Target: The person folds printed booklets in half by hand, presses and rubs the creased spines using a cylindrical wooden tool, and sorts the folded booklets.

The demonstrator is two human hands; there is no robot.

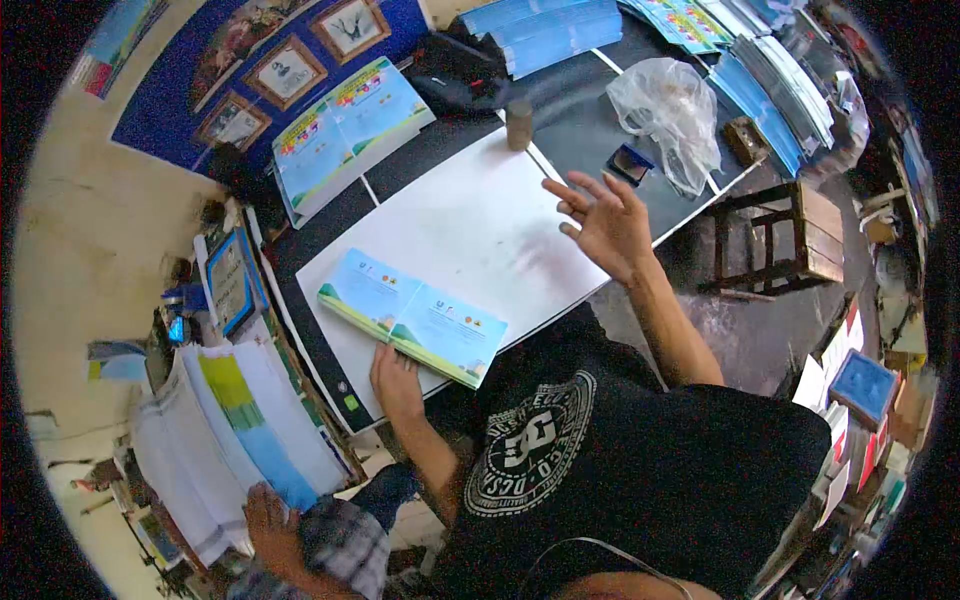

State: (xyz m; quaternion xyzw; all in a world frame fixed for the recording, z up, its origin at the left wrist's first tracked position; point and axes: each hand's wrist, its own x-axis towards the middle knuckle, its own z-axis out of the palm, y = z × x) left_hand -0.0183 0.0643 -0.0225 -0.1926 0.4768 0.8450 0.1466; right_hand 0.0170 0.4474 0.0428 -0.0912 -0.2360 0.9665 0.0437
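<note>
A thick stack of printed blue-and-green sheets (pixel 450 325) lies on the white board (pixel 450 220), with a seam across its middle. My left hand (pixel 398 383) is at the stack's near edge by that seam, its fingers closed against the edge and its fingertips partly hidden. Raised over the right part of the board, my right hand (pixel 607 222) is open, fingers spread and holding nothing. Beyond it are a dark blue ink pad box (pixel 631 164) and a small brown cylinder (pixel 519 125).
Another printed stack (pixel 350 140) stands at the back left. A crumpled plastic bag (pixel 668 115) and blue paper piles (pixel 545 35) lie on the black table. A wooden stool (pixel 822 232) is at the right. Another person's hand (pixel 272 522) rests by white sheets (pixel 180 450) at lower left.
</note>
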